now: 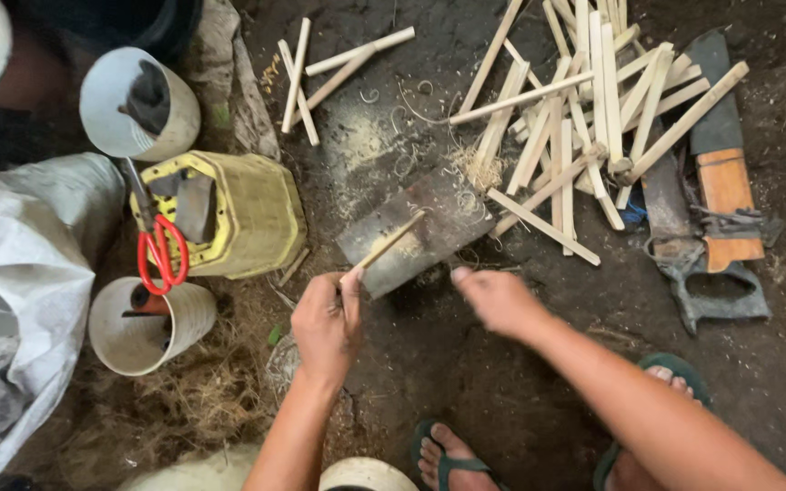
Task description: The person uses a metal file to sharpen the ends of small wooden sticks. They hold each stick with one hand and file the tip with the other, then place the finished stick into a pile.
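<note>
Here, crouched over a dirt floor [466, 364], your left hand [327, 323] is closed around the lower end of a thin wooden stick [391, 242], which you hold slanted so its upper part lies across a flat, dull grey metal blade [416, 232]. The blade rests low to the ground, apparently serving as a bearing surface for the stick. Your right hand [498, 298], blurred, reaches toward the blade's near edge with fingers curled; whether it grips anything cannot be told.

Beyond the blade, a loose heap of split sticks [584, 118] lies criss-crossed, pale, squared and rough-cut, within arm's reach on your right. A smaller cluster of the same sticks [320, 68] sits farther off to the left. Curled shavings [402, 118] and fine sawdust dust the dark soil between them, suggesting where the cutting falls.

A handsaw with a dark handle [716, 282] lies flat beside the heap. On your left, a scuffed yellow plastic container [247, 214] carries red-handled scissors [161, 250], flanked by two pale cylindrical pots [147, 327], with a white woven sack [20, 264] alongside. Your feet in green sandals [452, 464] frame the bottom.
</note>
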